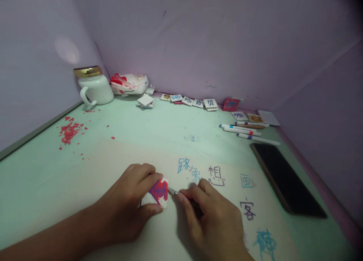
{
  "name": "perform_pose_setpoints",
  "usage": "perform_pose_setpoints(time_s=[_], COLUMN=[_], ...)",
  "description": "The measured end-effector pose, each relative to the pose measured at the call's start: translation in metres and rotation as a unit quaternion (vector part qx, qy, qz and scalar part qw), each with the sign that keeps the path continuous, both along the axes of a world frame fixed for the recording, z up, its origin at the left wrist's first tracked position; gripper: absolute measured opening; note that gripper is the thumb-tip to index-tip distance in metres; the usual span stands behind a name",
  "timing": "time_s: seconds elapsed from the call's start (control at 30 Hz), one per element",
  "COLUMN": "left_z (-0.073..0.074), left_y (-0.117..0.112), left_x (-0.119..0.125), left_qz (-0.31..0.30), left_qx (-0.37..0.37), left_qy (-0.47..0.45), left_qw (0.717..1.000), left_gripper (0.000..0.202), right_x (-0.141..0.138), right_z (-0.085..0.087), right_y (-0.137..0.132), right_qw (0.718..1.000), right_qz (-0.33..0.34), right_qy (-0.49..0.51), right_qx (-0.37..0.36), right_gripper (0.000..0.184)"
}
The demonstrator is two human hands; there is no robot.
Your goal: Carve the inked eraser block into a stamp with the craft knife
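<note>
Carving step: left hand (133, 200) pinches small white square block, red-and-purple inked (158, 193), near the table's front edge; right hand (215, 219) grips thin metal blade (172, 191) at its edge; next cut likely needs shallow, controlled pressure.

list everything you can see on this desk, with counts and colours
small block: 1, white with red and purple marking, near edge, in left hand
carving tool: 1, metal tip, at the block, in right hand
mug: 1, white with gold lid, far left corner
plastic bag: 1, white and red, beside the mug
red shavings: a scatter, left side
lettered tiles: a row, mostly white, along the back wall
marker pens: about four, white, right
phone: 1, black, right
desk: 1, pale green, with written characters
left hand: 1, gripping the block
right hand: 1, gripping the tool
</note>
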State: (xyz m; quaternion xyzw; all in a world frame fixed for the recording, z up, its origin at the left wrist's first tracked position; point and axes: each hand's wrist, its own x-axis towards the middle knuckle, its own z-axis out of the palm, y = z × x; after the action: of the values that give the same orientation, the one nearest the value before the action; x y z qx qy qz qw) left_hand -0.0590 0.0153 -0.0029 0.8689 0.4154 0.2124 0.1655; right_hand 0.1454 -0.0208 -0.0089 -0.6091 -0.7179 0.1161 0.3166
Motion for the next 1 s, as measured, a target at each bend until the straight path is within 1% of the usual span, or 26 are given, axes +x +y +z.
perform_pose_setpoints(time_s=[0.17, 0.3, 0.47, 0.57, 0.67, 0.73, 0.8, 0.9, 1.0], left_z=[0.002, 0.0022, 0.0021, 0.0016, 0.0002, -0.0008, -0.001, 0.0001, 0.0017], left_y=[0.0011, 0.0017, 0.0026, 0.0029, 0.003, 0.0032, 0.0034, 0.0036, 0.0035], left_x=[-0.0002, -0.001, -0.0017, -0.0022, -0.0032, -0.004, -0.0044, -0.0039, -0.003], left_qz=[-0.013, -0.02, -0.038, -0.04, -0.041, -0.047, -0.053, -0.048, -0.037], left_qx=[-0.003, -0.004, 0.0, 0.001, -0.001, -0.001, 0.001, 0.001, -0.001], left_qy=[-0.006, -0.025, -0.042, -0.045, -0.048, -0.053, -0.058, -0.05, -0.042], left_qw=[1.0, 0.999, 0.998, 0.998, 0.998, 0.997, 0.997, 0.998, 0.998], left_gripper=[0.03, 0.031, 0.028, 0.03, 0.033, 0.035, 0.037, 0.034, 0.03], right_x=[0.0014, 0.0035, 0.0077, 0.008, 0.007, 0.0067, 0.0069, 0.0063, 0.0043], right_z=[0.003, 0.0052, 0.0048, 0.0051, 0.007, 0.0086, 0.0096, 0.0095, 0.0081], right_y=[0.0014, 0.0031, 0.0051, 0.005, 0.0049, 0.0054, 0.006, 0.006, 0.0043], right_qw=[1.0, 0.997, 0.996, 0.995, 0.991, 0.984, 0.976, 0.978, 0.984], right_qz=[0.005, -0.004, 0.013, 0.016, 0.011, -0.002, 0.002, 0.006, -0.022], right_qy=[0.018, 0.045, 0.044, 0.054, 0.087, 0.131, 0.165, 0.17, 0.153], right_qx=[-0.017, -0.055, -0.077, -0.087, -0.102, -0.121, -0.138, -0.125, -0.082], right_gripper=[0.028, 0.028, 0.025, 0.025, 0.028, 0.031, 0.031, 0.029, 0.027])
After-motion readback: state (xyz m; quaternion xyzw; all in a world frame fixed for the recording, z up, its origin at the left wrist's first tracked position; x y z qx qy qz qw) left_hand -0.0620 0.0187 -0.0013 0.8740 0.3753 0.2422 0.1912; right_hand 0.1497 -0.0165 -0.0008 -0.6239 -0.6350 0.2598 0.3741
